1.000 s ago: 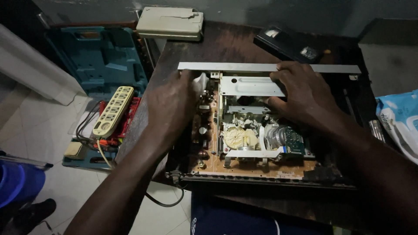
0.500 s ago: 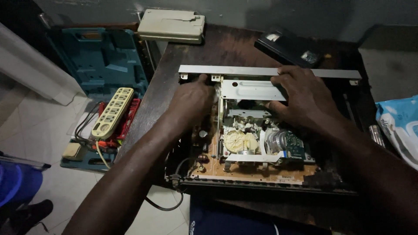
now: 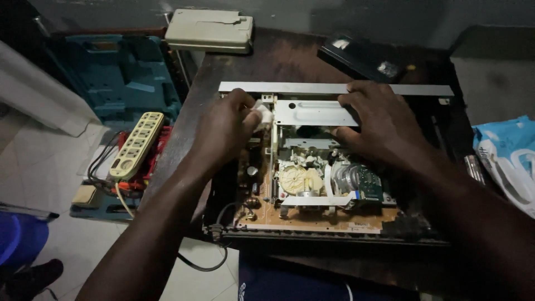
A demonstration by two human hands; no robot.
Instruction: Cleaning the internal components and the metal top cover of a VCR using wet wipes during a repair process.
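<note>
An opened video cassette recorder (image 3: pixel 320 220) lies on a dark wooden table (image 3: pixel 267 56), its circuit board and tape mechanism exposed. My left hand (image 3: pixel 225 131) is closed on a small white wad of cloth or tissue (image 3: pixel 262 114), pressed at the back left corner of the board. My right hand (image 3: pixel 379 125) rests on the metal cassette tray (image 3: pixel 312 111) and the mechanism, fingers spread over the grey front bar (image 3: pixel 301 87). The drum and a pale round gear (image 3: pixel 295 179) show below my right hand.
A black cassette (image 3: pixel 365 56) lies behind the recorder. A beige box (image 3: pixel 209 30) sits at the table's back left corner. On the floor to the left are a teal tool case (image 3: pixel 120 78) and a cream power strip (image 3: pixel 136 145). A blue-white packet (image 3: pixel 504 156) lies at right.
My left hand has slid from the left middle of the board up toward the back left corner, and the white wad now shows at its fingertips. The right hand stays put.
</note>
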